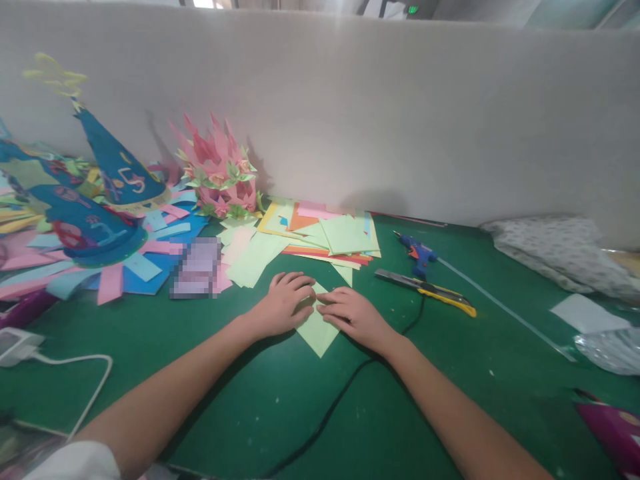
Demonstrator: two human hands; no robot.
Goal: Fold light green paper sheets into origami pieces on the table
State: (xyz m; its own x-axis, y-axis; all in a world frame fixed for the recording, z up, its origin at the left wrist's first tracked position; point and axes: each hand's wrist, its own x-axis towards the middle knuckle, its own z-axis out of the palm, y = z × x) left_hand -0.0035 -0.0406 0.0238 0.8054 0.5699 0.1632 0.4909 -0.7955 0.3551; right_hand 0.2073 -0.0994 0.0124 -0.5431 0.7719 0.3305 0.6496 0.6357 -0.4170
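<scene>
A square sheet of light green paper (pixel 320 337) lies on the green tabletop, turned so one corner points toward me. My left hand (pixel 287 305) is closed on its left side, fingers curled over the sheet. From the right, my right hand (pixel 354 317) grips the paper too, its fingers bent down onto it. The fingertips of both hands almost meet over the middle of the sheet. Much of the paper's upper part is hidden under my fingers.
Behind my hands lies a stack of coloured paper (pixel 345 235). To the right are a blue glue gun (pixel 420 253) and a yellow utility knife (pixel 440 293). Blue cone hats (pixel 120 167) and a pink paper crown (pixel 220 173) stand left. A black cable (pixel 345 393) crosses the table.
</scene>
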